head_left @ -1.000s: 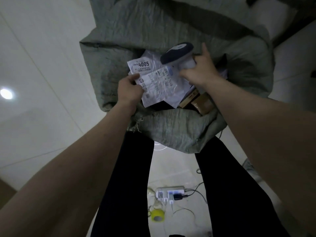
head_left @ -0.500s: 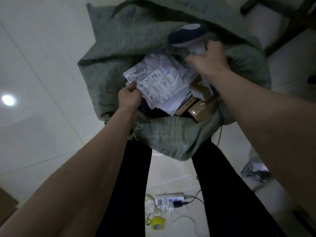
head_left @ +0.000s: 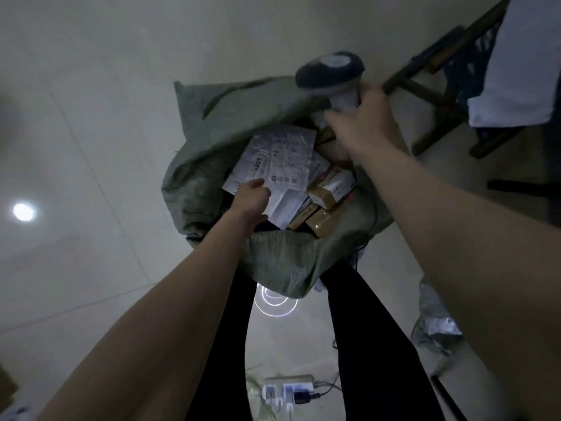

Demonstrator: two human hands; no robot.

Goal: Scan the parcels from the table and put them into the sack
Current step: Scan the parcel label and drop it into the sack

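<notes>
Blur smears the scanner (head_left: 331, 69), so only its dark head and pale neck read clearly; the right hand (head_left: 359, 121) is wrapped round its handle, raised over the far right rim of the sack (head_left: 212, 117). Dim light swallows the print on the parcel (head_left: 282, 165) apart from "4005". It is a white, crinkled plastic mailer with a shipping label facing up, lying on top of the load in the sack's mouth. The left hand (head_left: 250, 202) sits on its near left corner, thumb laid over the label; whether the fingers beneath pinch it is hidden. Brown boxes (head_left: 326, 192) crowd the sack's right side, partly tucked under the mailer. The grey-green sack stands open on the pale floor (head_left: 91, 147), its near rim folded against the person's dark legs (head_left: 364, 344). Open floor spreads left; a wooden frame (head_left: 425, 95) stands close on the right, and a power strip (head_left: 288, 390) lies between the feet.
</notes>
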